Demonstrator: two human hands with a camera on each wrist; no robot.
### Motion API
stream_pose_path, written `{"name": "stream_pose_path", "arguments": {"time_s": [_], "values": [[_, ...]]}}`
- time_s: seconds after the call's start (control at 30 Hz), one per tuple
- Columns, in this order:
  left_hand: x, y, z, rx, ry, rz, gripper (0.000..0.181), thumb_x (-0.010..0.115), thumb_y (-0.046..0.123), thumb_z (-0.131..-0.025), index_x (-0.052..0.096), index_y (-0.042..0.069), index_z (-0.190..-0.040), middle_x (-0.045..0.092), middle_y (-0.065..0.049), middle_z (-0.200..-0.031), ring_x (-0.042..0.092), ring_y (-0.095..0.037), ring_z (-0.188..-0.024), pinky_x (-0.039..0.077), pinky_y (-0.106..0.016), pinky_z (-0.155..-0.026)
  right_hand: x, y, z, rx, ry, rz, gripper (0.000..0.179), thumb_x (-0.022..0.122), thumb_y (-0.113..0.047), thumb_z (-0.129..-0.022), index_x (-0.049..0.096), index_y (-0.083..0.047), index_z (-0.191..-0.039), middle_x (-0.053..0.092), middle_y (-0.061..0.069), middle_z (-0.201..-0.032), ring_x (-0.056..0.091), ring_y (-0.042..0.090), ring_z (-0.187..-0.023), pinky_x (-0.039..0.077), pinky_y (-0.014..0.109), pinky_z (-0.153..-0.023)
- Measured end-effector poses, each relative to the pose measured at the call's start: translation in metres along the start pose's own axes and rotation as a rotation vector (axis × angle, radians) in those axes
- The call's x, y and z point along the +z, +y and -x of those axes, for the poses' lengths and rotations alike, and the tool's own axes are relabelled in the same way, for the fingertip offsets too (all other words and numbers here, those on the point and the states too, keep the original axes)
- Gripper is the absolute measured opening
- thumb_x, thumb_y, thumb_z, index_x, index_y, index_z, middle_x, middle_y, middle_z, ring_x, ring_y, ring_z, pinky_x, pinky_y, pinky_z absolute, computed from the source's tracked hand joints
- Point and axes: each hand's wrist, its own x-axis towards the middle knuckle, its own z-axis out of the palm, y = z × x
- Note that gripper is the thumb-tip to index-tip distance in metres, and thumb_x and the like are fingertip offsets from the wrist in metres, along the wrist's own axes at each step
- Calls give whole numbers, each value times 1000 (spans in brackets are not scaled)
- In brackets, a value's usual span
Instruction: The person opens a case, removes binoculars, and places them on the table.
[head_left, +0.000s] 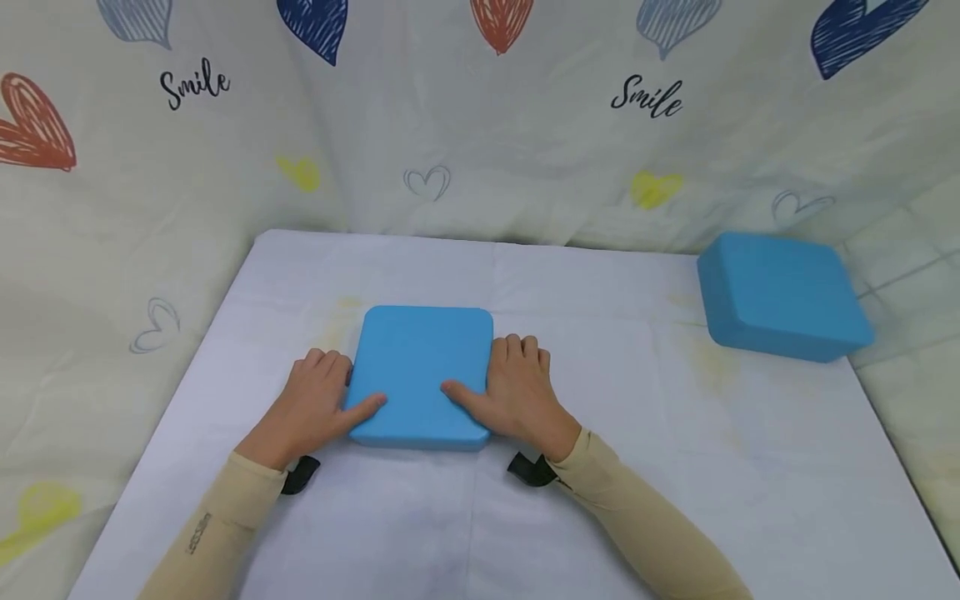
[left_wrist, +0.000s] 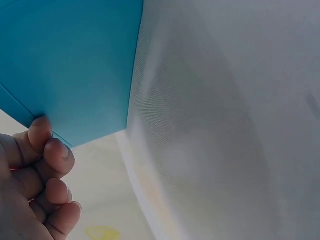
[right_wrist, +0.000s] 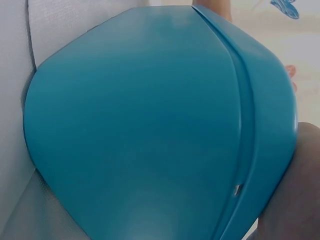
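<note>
Beige sleeves reach over the white-covered desk. The left hand and right hand grip opposite sides of a blue lidded box, thumbs on top. It lies flat, nearer the desk's left edge than its right. Another blue box sits at the far right corner; a heart-printed backdrop hangs beyond the far edge.

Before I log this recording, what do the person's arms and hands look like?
The left sleeve and right sleeve are both long and beige. Dark lettering, too small to read, marks the left one. A black piece shows at each sleeve's end. The fingers wear no gloves.
</note>
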Motion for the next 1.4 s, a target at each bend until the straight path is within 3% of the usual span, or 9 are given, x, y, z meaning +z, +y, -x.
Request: {"name": "stream_pose_path", "arguments": {"time_s": [0.43, 0.77, 1.4], "values": [[4, -1, -3, 32, 14, -13, 49, 68, 54, -93, 51, 7, -90, 44, -3, -78, 38, -20, -81, 28, -33, -74, 1, 1, 3, 4, 28, 25, 84, 58, -77, -86, 55, 3, -109, 50, 13, -92, 41, 31, -94, 32, 44, -81], [4, -4, 0, 48, 9, -29, 50, 68, 55, -93, 51, 8, -90, 43, -2, -77, 37, -19, -81, 27, -33, -74, 0, -2, 5, 10, -7, 4, 84, 57, -78, -87, 54, 3, -112, 49, 12, -94, 40, 31, -96, 33, 46, -85], [0, -10, 9, 36, 6, -11, 50, 68, 55, -92, 50, 9, -85, 43, -1, -75, 39, -19, -82, 28, -33, -74, 4, -9, 7, -12, -25, -8, 86, 54, -79, -88, 53, 3, -115, 49, 13, -97, 39, 30, -97, 32, 45, -86]]}}
